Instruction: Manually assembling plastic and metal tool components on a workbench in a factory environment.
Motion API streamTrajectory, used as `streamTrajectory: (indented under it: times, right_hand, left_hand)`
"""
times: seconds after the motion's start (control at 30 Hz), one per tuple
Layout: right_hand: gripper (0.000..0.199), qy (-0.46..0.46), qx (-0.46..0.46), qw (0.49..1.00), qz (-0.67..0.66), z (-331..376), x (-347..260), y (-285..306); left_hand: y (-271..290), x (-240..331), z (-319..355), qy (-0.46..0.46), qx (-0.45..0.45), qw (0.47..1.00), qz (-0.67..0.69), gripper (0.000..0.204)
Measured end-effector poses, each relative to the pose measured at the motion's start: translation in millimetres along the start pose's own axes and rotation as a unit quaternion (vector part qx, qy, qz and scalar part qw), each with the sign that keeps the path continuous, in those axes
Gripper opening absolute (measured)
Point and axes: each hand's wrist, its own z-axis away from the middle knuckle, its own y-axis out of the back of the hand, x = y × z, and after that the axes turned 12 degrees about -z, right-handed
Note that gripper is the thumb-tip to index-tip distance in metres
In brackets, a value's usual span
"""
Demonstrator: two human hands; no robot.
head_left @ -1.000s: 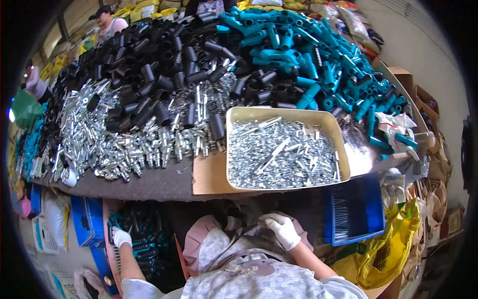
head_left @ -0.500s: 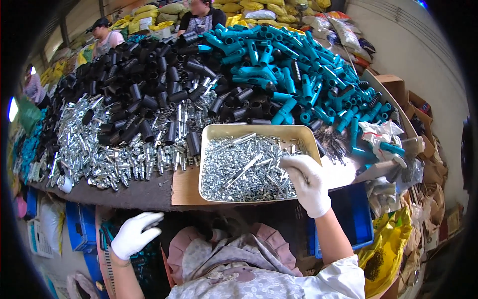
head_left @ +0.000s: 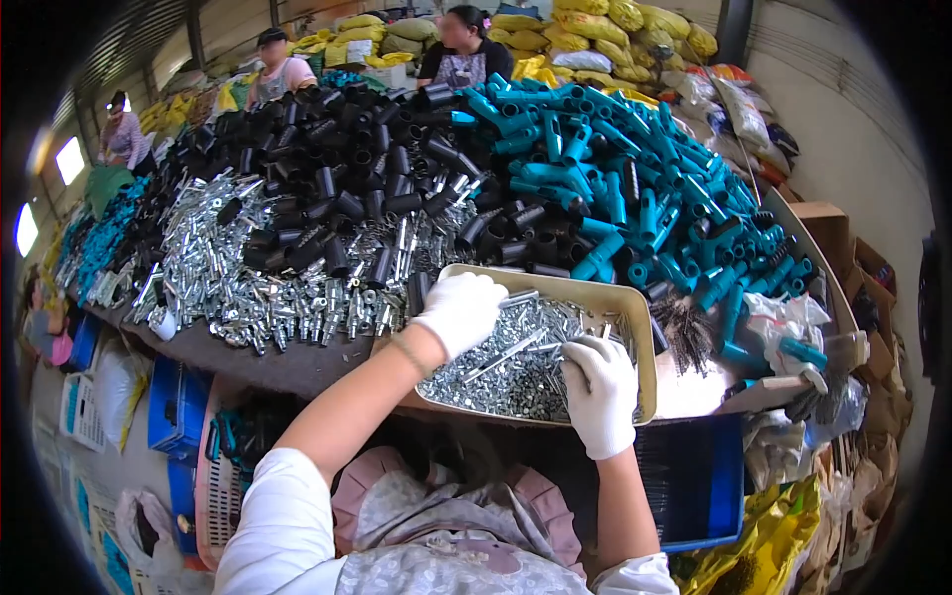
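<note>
We count two gloved hands, left hand (head_left: 458,309) and right hand (head_left: 599,393), both over one beige metal tray (head_left: 635,307) of small silver screws (head_left: 516,372), too many to count. Three heaps on the table: black plastic tubes (head_left: 337,169), teal plastic fittings (head_left: 635,188), zinc-plated metal fittings (head_left: 248,278), each uncountable. Three other people (head_left: 464,45) sit at the far side. One blue crate (head_left: 177,407) sits lower left.

A dim workshop with bright windows (head_left: 69,159) on the left wall, a pale wall (head_left: 853,119) on the right, stacked yellow sacks (head_left: 595,20) at the back and cardboard boxes (head_left: 843,248) beside a long dark table (head_left: 268,362).
</note>
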Motion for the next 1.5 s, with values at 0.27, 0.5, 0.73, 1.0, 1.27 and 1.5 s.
streamTrajectory:
  times: [0.27, 0.5, 0.73, 1.0, 1.27, 1.5]
  right_hand:
    - [0.016, -0.037, 0.0, 0.999, -0.016, 6, 3, 1]
    - [0.027, -0.035, -0.007, 0.999, -0.011, 11, 7, 3]
    - [0.046, 0.031, -0.104, 0.992, 0.064, 1, -9, 0]
    - [0.02, -0.106, 0.035, 0.994, -0.018, 17, -1, -4]
    - [0.019, -0.192, 0.082, 0.976, -0.066, 23, 0, 1]
    - [0.026, -0.219, 0.128, 0.959, -0.128, 27, -2, 1]
  left_hand:
    - [-14, -2, -19, -0.013, 0.021, 0.992, 0.127, 0.03]
    - [22, -12, 28, 0.033, 0.057, 0.942, 0.329, 0.036]
    - [43, 32, 59, -0.106, 0.149, 0.874, 0.451, 0.03]
    - [23, -76, 46, 0.11, 0.256, 0.896, 0.347, 0.028]
    - [29, -149, -18, 0.132, 0.143, 0.971, 0.142, 0.031]
    - [-20, -175, -149, 0.172, 0.061, 0.981, 0.069, 0.035]
